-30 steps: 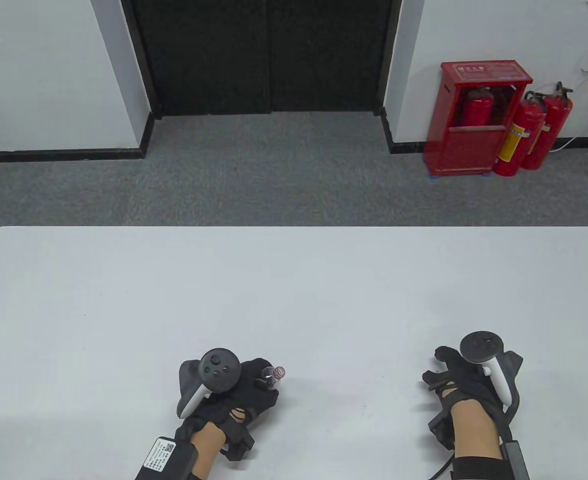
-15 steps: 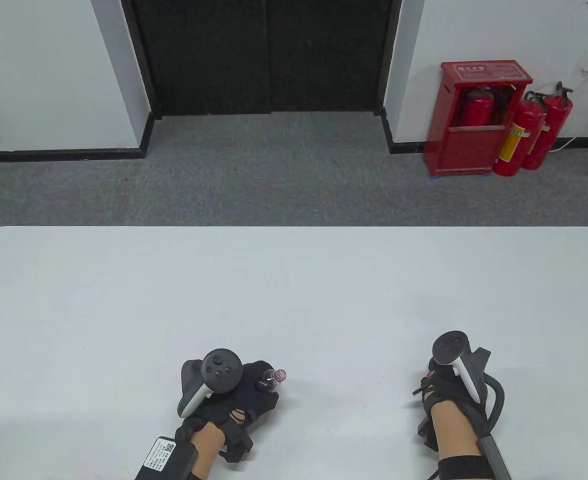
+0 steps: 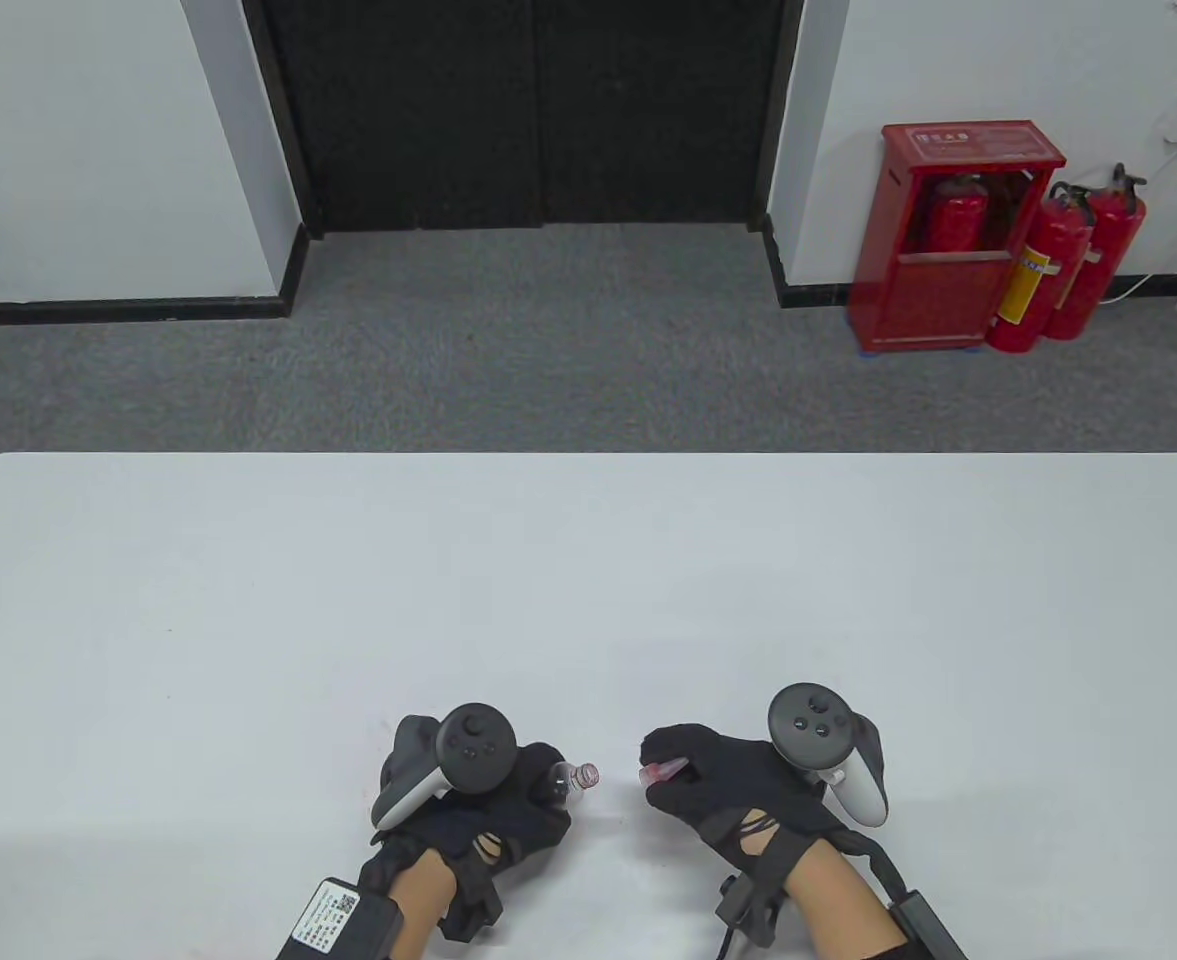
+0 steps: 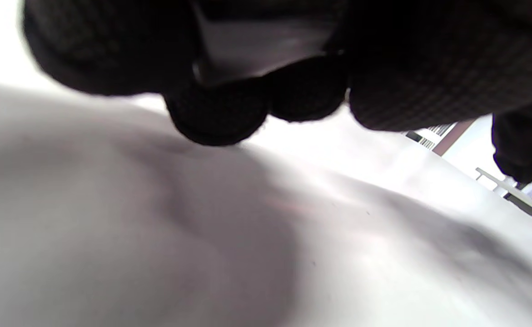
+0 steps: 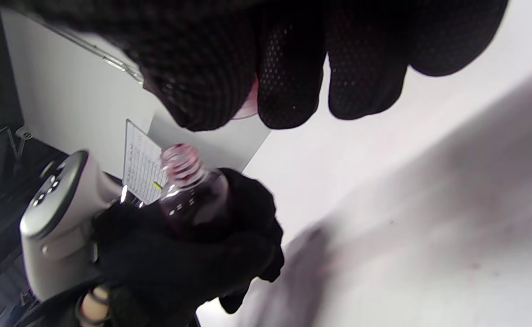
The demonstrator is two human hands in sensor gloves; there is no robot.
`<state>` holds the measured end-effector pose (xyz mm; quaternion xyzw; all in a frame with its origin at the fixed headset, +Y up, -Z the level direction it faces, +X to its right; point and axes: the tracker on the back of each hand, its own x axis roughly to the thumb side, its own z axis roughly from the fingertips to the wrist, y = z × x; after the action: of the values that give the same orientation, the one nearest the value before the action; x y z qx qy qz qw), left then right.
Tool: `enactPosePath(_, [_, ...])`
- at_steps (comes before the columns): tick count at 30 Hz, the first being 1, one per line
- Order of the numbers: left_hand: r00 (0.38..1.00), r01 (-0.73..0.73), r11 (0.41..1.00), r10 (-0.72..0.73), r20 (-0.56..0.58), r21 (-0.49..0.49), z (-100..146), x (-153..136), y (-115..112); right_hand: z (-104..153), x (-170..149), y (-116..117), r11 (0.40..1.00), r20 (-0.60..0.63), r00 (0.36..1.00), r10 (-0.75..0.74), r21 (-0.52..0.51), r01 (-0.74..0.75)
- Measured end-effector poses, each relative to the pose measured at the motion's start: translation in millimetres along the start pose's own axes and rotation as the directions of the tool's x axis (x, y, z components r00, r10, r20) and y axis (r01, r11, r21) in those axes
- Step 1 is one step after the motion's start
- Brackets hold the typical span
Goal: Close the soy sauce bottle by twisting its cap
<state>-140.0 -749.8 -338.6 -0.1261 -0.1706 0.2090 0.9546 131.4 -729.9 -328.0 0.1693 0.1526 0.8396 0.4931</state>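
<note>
My left hand (image 3: 508, 800) grips a small clear soy sauce bottle (image 3: 570, 780) with dark liquid, tilted so its open threaded neck points right. The bottle also shows in the right wrist view (image 5: 193, 190), wrapped in the left glove (image 5: 179, 254). My right hand (image 3: 718, 785) pinches a pinkish cap (image 3: 656, 771) at its fingertips, a short gap to the right of the bottle's mouth. In the right wrist view the cap (image 5: 250, 102) peeks out between the gloved fingers (image 5: 288, 68), just above the bottle neck. The left wrist view shows only dark gloved fingers (image 4: 216, 109) over the table.
The white table (image 3: 588, 580) spreads wide beyond both hands. Past its far edge is grey carpet, a dark double door, and a red extinguisher cabinet (image 3: 958, 240) with extinguishers at the back right.
My right hand has moved left from the table's right side with the cap, now close to the bottle's mouth. My left hand with the bottle has shifted slightly right.
</note>
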Motion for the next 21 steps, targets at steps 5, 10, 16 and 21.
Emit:
enactPosePath(5, [0.999, 0.047, 0.998, -0.047, 0.002, -0.047, -1, 8, -7, 2, 5, 8, 0.996, 0.034, 0.995, 0.094, 0.001, -0.094])
enactPosePath(10, [0.998, 0.067, 0.995, -0.067, 0.003, -0.078, -5, 13, -15, 1, 8, 14, 0.992, 0.102, 0.987, 0.124, -0.027, -0.122])
enactPosePath(16, [0.998, 0.066, 0.996, -0.067, -0.014, -0.065, -5, 11, -13, 2, 12, 19, 0.97, 0.134, 0.961, 0.242, -0.068, -0.235])
enactPosePath(21, [0.997, 0.07, 0.995, -0.071, -0.017, -0.073, -4, 11, -13, 1, 12, 23, 0.966, 0.138, 0.958, 0.25, -0.097, -0.238])
